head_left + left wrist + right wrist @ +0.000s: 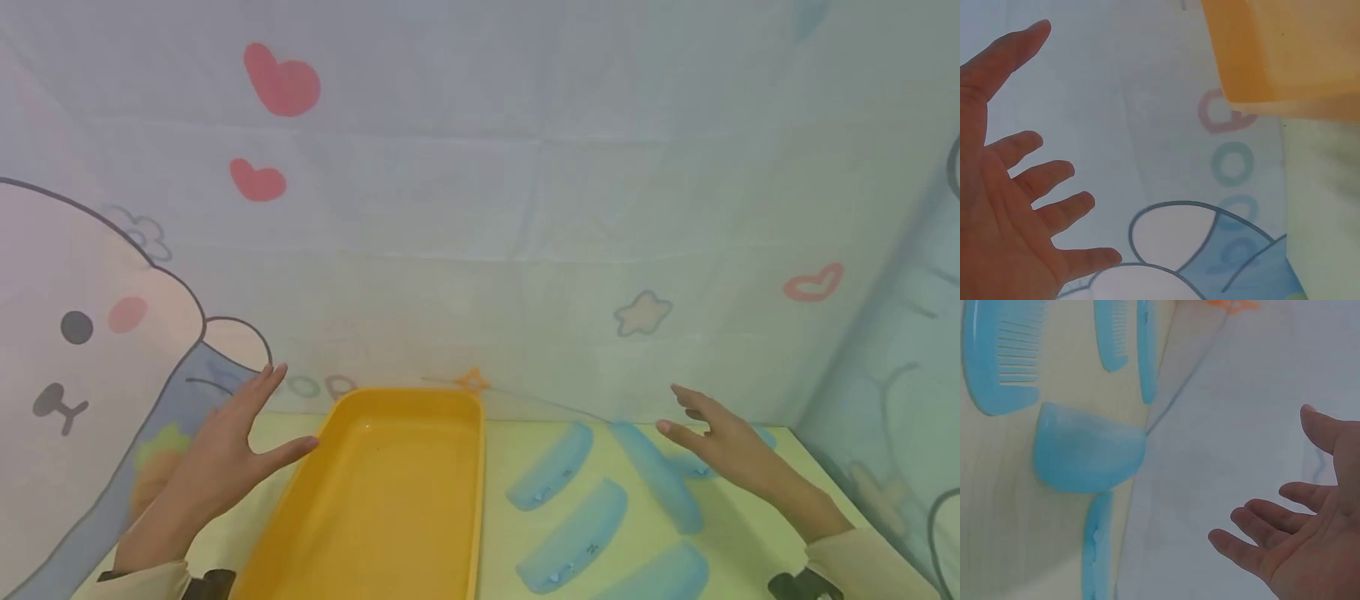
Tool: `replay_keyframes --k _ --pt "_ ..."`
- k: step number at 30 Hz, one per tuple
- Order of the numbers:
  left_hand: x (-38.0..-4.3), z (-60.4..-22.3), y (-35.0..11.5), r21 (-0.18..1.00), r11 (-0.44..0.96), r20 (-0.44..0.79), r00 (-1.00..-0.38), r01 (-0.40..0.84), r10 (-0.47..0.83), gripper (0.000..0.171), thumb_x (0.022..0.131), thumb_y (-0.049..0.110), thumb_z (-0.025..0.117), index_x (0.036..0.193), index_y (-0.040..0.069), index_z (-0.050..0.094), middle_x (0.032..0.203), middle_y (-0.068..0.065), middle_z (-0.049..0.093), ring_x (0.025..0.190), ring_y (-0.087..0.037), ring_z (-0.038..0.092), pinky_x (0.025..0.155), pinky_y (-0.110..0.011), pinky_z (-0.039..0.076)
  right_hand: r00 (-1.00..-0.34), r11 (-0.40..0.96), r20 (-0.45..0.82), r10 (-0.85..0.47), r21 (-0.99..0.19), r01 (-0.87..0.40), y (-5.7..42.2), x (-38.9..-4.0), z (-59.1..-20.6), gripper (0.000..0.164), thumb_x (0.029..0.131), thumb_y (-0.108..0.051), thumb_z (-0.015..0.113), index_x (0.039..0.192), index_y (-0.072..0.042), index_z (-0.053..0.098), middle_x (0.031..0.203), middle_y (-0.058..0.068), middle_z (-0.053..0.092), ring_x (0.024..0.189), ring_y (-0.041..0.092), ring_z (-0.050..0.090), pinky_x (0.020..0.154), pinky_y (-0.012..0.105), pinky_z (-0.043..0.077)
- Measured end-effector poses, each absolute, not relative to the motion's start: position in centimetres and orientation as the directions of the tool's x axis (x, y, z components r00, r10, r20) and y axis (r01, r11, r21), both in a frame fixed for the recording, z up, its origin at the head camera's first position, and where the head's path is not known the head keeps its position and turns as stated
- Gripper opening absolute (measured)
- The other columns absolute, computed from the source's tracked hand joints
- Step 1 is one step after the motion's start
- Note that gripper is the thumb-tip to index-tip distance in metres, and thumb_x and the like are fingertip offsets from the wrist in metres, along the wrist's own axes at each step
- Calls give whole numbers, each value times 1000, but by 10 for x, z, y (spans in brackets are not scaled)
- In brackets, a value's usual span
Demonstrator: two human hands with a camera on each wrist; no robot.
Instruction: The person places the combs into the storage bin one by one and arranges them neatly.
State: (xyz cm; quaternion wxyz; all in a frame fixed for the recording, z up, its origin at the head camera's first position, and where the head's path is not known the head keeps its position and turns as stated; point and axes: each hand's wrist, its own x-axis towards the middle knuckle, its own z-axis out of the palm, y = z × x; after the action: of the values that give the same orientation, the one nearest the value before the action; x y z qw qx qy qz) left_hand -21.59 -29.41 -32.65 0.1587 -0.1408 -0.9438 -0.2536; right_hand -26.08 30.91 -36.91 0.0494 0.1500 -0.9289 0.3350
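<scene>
Several light-blue combs lie on the pale yellow-green table; in the head view one comb [551, 465] is beside a yellow tray [390, 500], with another comb [573, 537] nearer me. Fingers spread and palm bare, my left hand [232, 450] hovers by the tray's left rim. My right hand [738, 446] is raised over the far right combs, fingers loosely extended, holding nothing; it partly hides one comb [697, 467]. Teeth show on a comb [1019, 353] in the right wrist view, where a wider comb [1091, 450] lies near the table's edge.
Behind the table hangs a pale cloth [450, 200] printed with hearts, a star and a large white bear [97, 275]. Another printed cloth [900, 400] closes off the right side. The yellow tray occupies the table's left-middle part.
</scene>
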Motion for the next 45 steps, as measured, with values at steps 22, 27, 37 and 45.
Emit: replay_keyframes --k 22,27,37,45 --pt "-206 -371 -317 550 805 321 -946 223 42 104 93 46 83 170 10 25 172 -22 24 144 -63 32 102 -81 35 -964 750 171 -203 -606 -265 328 -265 -410 73 107 -38 67 155 10 40 146 36 53 130 54 56 96 68 53" --pt "-207 -374 -318 555 805 301 -953 209 40 102 93 47 83 170 9 28 169 -25 28 141 -63 36 102 -80 37 -965 740 164 -204 -620 -261 329 -266 -418 70 106 -36 69 152 10 44 144 36 55 126 51 59 96 65 54" --pt "-214 -393 -326 687 703 192 -979 185 70 93 97 39 81 169 10 29 165 -32 32 140 -59 43 109 -61 44 -972 743 152 -180 -626 -236 332 -266 -423 67 104 -34 72 146 13 50 140 34 59 123 49 62 95 62 56" --pt "-221 -413 -330 733 659 154 -985 167 79 89 99 36 79 168 9 31 163 -31 36 142 -56 43 110 -57 43 -979 750 125 -160 -630 -203 334 -270 -427 62 102 -29 74 143 13 53 135 31 63 120 47 63 94 61 56"
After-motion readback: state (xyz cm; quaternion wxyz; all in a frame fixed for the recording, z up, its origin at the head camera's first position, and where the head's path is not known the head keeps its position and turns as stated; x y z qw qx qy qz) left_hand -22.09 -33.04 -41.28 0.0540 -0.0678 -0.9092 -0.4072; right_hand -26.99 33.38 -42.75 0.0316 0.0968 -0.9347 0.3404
